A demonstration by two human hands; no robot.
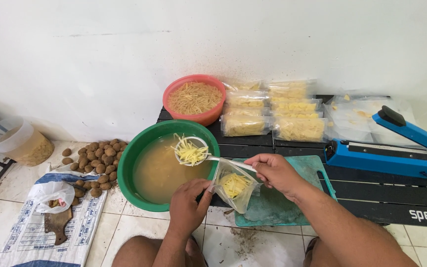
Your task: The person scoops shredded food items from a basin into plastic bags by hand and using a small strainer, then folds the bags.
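Note:
My left hand (188, 203) grips the edge of a small clear plastic bag (233, 187) that holds some yellow potato strips. My right hand (273, 170) holds the handle of a white slotted ladle (191, 151), its bowl heaped with yellow strips. The ladle hangs over a green basin (135, 152) filled with cloudy brownish water, just left of the bag's mouth. The bag rests at the edge of a green cutting board (300, 168).
A red bowl (196, 117) of strips and several filled clear bags (273, 113) lie on a low black slatted table (386, 198). A blue heat sealer (386, 148) stands at the right. Small potatoes (95, 160), a sack and a plastic container (18, 141) sit on the tiled floor at the left.

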